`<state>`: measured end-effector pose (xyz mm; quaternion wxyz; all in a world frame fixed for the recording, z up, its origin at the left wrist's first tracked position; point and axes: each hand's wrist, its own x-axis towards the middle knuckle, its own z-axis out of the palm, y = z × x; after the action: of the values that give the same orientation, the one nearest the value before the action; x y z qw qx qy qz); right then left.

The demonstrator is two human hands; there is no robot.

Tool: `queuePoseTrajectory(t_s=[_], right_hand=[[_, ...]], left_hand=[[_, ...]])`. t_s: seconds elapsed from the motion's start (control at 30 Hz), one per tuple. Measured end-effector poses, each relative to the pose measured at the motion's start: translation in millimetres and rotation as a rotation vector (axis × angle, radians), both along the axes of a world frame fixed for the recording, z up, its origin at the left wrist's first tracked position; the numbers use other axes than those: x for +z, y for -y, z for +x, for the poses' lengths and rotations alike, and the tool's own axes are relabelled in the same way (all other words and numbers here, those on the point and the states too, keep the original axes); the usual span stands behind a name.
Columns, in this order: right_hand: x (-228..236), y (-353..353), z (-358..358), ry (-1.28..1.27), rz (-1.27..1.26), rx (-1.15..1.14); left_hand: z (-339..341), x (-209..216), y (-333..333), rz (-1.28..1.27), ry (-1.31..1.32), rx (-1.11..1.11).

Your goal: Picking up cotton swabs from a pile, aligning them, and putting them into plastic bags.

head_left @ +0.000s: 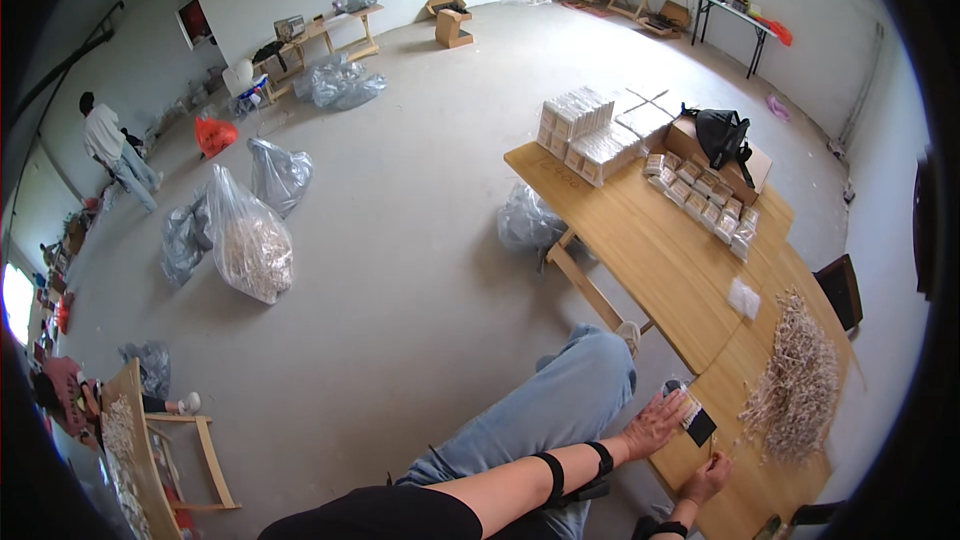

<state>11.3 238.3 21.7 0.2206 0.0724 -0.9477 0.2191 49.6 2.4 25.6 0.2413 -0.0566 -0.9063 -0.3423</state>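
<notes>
My left hand (655,425) lies over the near edge of the wooden table, its fingers stretched out. They touch a small pack of thin, pale pieces (690,407) with a black flat piece (700,428) at its near end. Close to that black piece, my right hand (706,478) is closed, with thumb and forefinger together. Whatever small thing it pinches is too small to name. To the right of both hands spreads a large loose heap of thin, pale, stick-like pieces (790,385).
On the table (650,270) stand stacked white packs (600,152), rows of small filled bags (705,195), a cardboard box (760,162) with a black bag (720,135), and a clear bag (743,298). Filled plastic sacks (250,250) sit on the floor. Other people (105,135) are farther off.
</notes>
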Motion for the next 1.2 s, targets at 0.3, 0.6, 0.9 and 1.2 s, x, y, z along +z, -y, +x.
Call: queuePoseTrajectory(t_s=[0.3, 0.6, 0.9, 1.2], right_hand=[[0, 7, 3, -0.009, 0.026, -0.025], [17, 18, 9, 0.025, -0.042, -0.037], [9, 11, 6, 0.010, -0.065, -0.051], [7, 6, 5, 0.038, -0.057, -0.052]], left_hand=[[2, -3, -9, 0.023, 0.017, -0.009], [0, 1, -13, 0.153, -0.078, -0.056], [-1, 13, -12, 0.143, -0.149, -0.108], [-1, 11, -15, 0.175, -0.138, -0.128]])
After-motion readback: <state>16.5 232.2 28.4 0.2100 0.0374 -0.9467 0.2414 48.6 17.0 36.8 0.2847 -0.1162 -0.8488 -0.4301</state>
